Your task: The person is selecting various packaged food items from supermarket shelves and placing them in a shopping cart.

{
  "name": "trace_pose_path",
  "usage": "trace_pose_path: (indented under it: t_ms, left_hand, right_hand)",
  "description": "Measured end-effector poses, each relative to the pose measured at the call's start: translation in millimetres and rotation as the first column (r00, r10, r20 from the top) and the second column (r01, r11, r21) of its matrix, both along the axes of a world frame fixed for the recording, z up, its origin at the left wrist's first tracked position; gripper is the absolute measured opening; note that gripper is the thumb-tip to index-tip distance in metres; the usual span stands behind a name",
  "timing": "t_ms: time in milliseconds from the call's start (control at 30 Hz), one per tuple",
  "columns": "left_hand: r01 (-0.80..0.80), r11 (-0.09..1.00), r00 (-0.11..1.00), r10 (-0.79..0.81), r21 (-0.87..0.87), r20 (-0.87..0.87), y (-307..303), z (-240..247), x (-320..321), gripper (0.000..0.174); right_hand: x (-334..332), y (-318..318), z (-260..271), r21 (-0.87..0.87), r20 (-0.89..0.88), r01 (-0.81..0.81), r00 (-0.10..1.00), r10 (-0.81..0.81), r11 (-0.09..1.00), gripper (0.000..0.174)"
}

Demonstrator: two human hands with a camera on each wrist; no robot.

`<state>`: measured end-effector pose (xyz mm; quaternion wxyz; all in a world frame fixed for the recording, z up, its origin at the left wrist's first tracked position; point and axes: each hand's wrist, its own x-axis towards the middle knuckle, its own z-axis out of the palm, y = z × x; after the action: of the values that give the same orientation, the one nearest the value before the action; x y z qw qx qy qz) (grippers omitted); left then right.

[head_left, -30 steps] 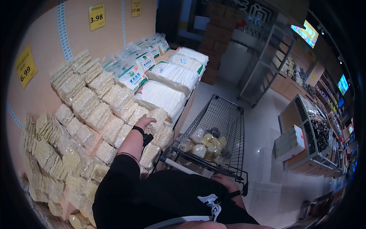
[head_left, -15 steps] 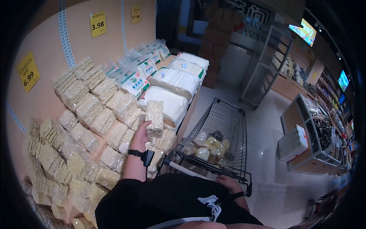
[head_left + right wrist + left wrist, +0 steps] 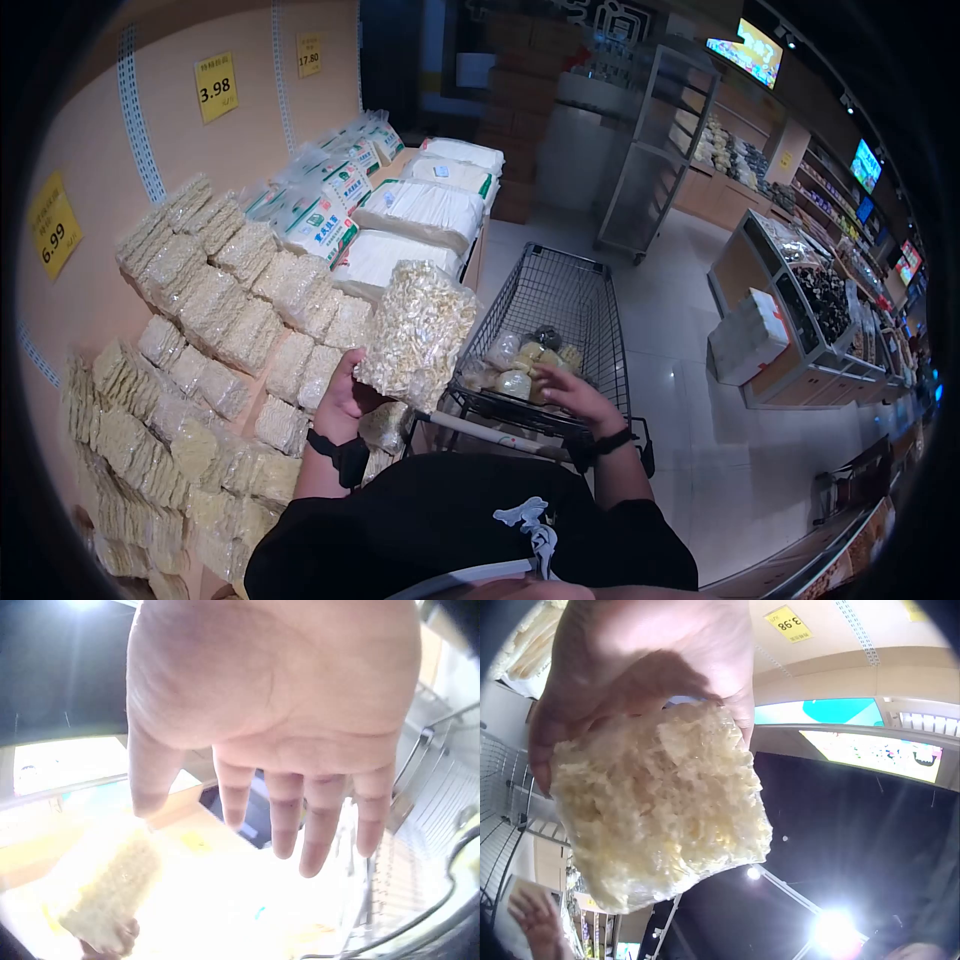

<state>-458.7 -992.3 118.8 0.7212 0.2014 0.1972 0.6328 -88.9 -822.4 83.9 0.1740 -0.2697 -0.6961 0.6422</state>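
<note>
My left hand (image 3: 343, 392) grips a clear-wrapped pack of dried noodles (image 3: 420, 335) by its lower end, lifted in front of the shelf. In the left wrist view the pack's crinkled pale end (image 3: 660, 814) faces the camera, thumb on one side and fingers on the other. My right hand (image 3: 578, 396) hovers over the near end of the shopping cart (image 3: 612, 345), a little right of the pack. From the right wrist view, its palm (image 3: 277, 690) and straight, spread fingers show, with nothing held.
Stacks of wrapped noodle blocks (image 3: 205, 300) fill the shelf on the left. Behind them lie white packages (image 3: 415, 215) and printed bags (image 3: 318, 228). Several bagged goods (image 3: 515, 383) sit in the cart. A metal rack (image 3: 655, 150) and a display counter (image 3: 770, 300) stand beyond.
My left hand has taken the noodle pack off the stack and brought it up and nearer, turning it. My right hand has risen from beside the cart handle to over the cart.
</note>
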Motion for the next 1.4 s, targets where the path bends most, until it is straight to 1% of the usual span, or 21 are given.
trace_pose_path:
  t_ms: [33,67,133,167,233,267,333,367,500,567,600,633,700,733,833,867,967,1133,1233,1300,1400]
  left_hand:
    - [0.037,0.999,0.997,-0.038,0.017,0.061,0,-2,3,0.069]
    - [0.03,1.0,0.999,-0.029,-0.002,0.038,0,-4,7,0.068]
    - [0.043,0.999,0.999,-0.043,-0.017,-0.006,-4,-10,14,0.067]
    - [0.045,0.999,0.997,-0.046,-0.03,-0.056,-7,-13,16,0.066]
    - [0.101,0.995,0.995,-0.102,-0.02,-0.022,-12,-25,21,0.064]
    - [0.152,0.988,0.988,-0.152,-0.005,0.005,-15,-23,24,0.062]
    - [0.128,0.99,0.99,-0.131,-0.063,-0.045,-22,-18,31,0.063]
    - [0.105,0.987,0.988,-0.118,-0.124,-0.101,-26,-12,36,0.065]
    - [0.064,0.994,0.995,-0.07,-0.093,-0.064,-37,6,45,0.074]
    - [0.096,0.995,0.995,-0.097,-0.035,-0.034,-42,11,43,0.083]
    - [0.032,0.995,0.999,-0.035,-0.096,-0.023,-46,16,44,0.083]
    - [0.018,0.995,1.0,-0.019,-0.095,-0.012,-49,13,39,0.083]
    - [0.073,0.997,0.953,-0.069,0.001,-0.295,-57,16,30,0.08]
    - [0.009,0.998,0.941,-0.028,-0.056,-0.338,-63,17,32,0.076]
    - [0.058,0.997,0.91,-0.076,-0.056,-0.407,-72,14,24,0.072]
    - [-0.008,0.995,0.92,-0.033,-0.104,-0.39,-75,16,26,0.07]
    - [0.024,0.996,0.92,-0.054,-0.082,-0.387,-83,11,20,0.069]
    - [-0.103,0.995,0.895,0.087,-0.013,-0.437,-93,27,27,0.065]
    - [-0.192,0.979,0.905,0.151,-0.066,-0.397,-94,28,26,0.063]
    - [-0.064,0.998,0.91,0.053,-0.013,-0.412,-94,16,16,0.063]
    - [0.031,0.999,0.936,-0.026,0.01,-0.351,-93,10,12,0.062]
  right_hand:
    - [-13,4,16,-0.027,-0.127,-0.02,0.992,0.016,0.999,0.064]
    - [-28,6,35,-0.05,-0.252,-0.044,0.967,0.03,0.998,0.072]
    - [-53,9,64,-0.107,-0.392,-0.054,0.92,0.007,0.993,0.09]
    - [-64,11,73,-0.11,-0.386,-0.048,0.922,0.002,0.993,0.09]
    - [-81,10,84,-0.005,-0.457,-0.118,0.884,0.103,0.993,0.102]
    - [-86,3,88,-0.003,-0.451,-0.121,0.886,0.107,0.993,0.102]
    - [-92,-10,95,0.053,-0.559,-0.24,0.797,0.228,0.969,0.091]
    - [-91,-14,94,0.053,-0.553,-0.249,0.799,0.236,0.967,0.091]
    - [-88,-36,84,-0.046,-0.481,-0.252,0.854,0.199,0.967,0.095]
    - [-93,-50,79,-0.286,-0.504,-0.156,0.864,-0.01,0.945,0.081]
    - [-95,-57,78,-0.361,-0.527,-0.156,0.847,-0.063,0.92,0.064]
    - [-98,-63,79,-0.362,-0.518,-0.166,0.854,-0.05,0.917,0.064]
    - [-106,-72,77,-0.421,-0.499,-0.109,0.857,-0.129,0.9,0.054]
    - [-109,-73,71,-0.47,-0.469,-0.106,0.871,-0.146,0.876,0.049]
    - [-114,-90,80,-0.475,-0.427,-0.08,0.892,-0.15,0.876,0.048]
    - [-115,-93,81,-0.466,-0.426,-0.072,0.892,-0.152,0.882,0.048]
    - [-115,-93,85,-0.463,-0.431,-0.14,0.899,-0.084,0.875,0.054]
    - [-120,-90,86,-0.387,-0.47,-0.199,0.882,-0.007,0.9,0.061]
    - [-123,-87,83,-0.353,-0.484,-0.231,0.874,0.035,0.907,0.062]
    - [-123,-86,80,-0.365,-0.477,-0.228,0.878,0.029,0.903,0.062]
    - [-119,-89,85,-0.365,-0.451,-0.19,0.892,0.006,0.911,0.062]
